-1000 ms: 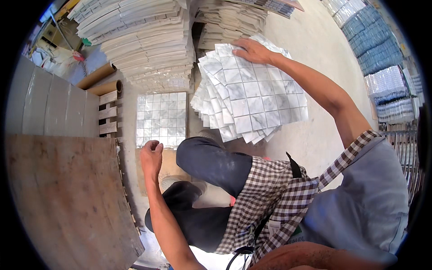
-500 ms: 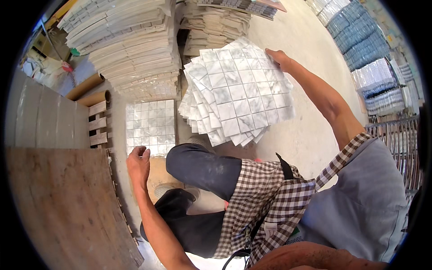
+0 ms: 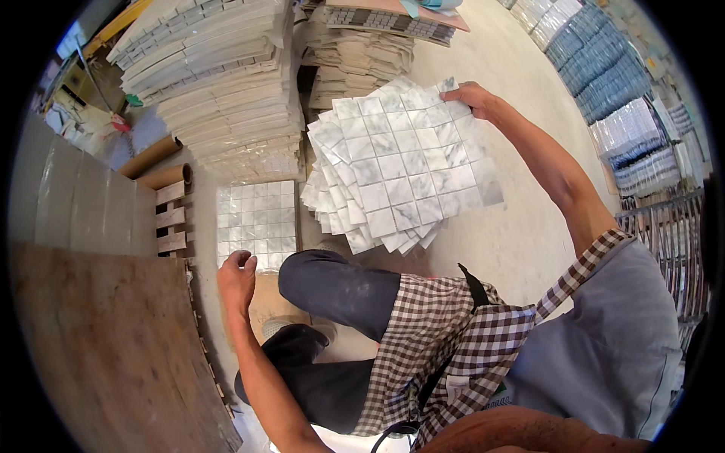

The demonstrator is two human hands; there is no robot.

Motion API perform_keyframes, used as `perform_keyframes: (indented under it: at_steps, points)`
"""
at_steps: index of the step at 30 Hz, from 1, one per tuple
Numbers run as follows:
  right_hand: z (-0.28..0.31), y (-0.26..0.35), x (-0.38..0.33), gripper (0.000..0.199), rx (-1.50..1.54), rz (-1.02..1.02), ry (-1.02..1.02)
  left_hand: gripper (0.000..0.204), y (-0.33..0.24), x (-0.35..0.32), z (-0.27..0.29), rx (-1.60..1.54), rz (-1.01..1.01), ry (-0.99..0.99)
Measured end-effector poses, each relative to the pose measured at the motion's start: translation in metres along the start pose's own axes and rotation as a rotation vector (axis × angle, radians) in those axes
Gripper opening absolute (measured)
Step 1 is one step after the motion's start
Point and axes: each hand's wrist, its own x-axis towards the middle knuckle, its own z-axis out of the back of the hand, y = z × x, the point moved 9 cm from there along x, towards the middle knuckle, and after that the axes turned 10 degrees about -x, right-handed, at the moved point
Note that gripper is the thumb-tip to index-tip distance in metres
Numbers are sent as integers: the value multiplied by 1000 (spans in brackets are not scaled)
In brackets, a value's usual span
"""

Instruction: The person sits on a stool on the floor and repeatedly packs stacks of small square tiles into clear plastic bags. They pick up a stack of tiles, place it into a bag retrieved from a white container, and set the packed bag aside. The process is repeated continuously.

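While the right hand (image 3: 472, 100) pinches a mosaic sheet (image 3: 411, 155), left hand (image 3: 238, 278) curled near tiled stack (image 3: 257, 219), grip unclear

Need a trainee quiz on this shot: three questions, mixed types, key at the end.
1. Which hand touches the fanned tile sheets?
2. True or false: the left hand is nearer the squared-up tile stack than the fanned sheets.
3. The apron is: A) striped B) checked C) plain.

Key: 1. The right hand. 2. True. 3. B.
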Motion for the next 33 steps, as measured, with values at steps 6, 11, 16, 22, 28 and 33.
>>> perform_keyframes:
  at_steps: [6, 11, 16, 22, 28, 33]
  points:
    - [13, 26, -27, 29, -77, 133, -173, 26, -9, 4, -10, -72, -173, -53]
    - [-4, 122, -137, 25, -56, 456, -129, 24, -32, -2, -2, -295, -135, -129]
    - [-54, 212, -280, 25, -92, 744, -44, 36, -77, -15, -18, -613, -231, -73]
    - [-123, 286, -357, 26, -226, 1044, 146, 70, -112, -44, -45, -915, -276, 223]
    - [-197, 338, -345, 18, -144, 1137, 244, 54, -86, -48, -7, -961, -261, 47]
    - [-278, 351, -343, 19, -367, 1318, 250, 45, -45, -57, 4, -1178, -169, -88]
